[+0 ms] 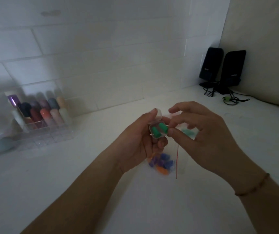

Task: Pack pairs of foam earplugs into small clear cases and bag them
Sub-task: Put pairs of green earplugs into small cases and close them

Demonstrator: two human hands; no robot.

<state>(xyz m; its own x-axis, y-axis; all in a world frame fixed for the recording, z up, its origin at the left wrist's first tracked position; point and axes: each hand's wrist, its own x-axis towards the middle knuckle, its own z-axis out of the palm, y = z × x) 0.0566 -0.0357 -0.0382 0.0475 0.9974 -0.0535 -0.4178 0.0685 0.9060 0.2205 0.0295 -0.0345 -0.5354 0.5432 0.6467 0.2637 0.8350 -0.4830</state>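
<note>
The left hand holds a small clear case above the white counter, its lid tipped open behind two green earplugs lying side by side inside. The right hand pinches at the case's right edge with fingertips. The case looks light, stiff and rather slick, so it is best gripped by its side walls; the plugs are soft foam that will squash and spring back. A clear bag of loose coloured plugs lies on the counter below the hands.
</note>
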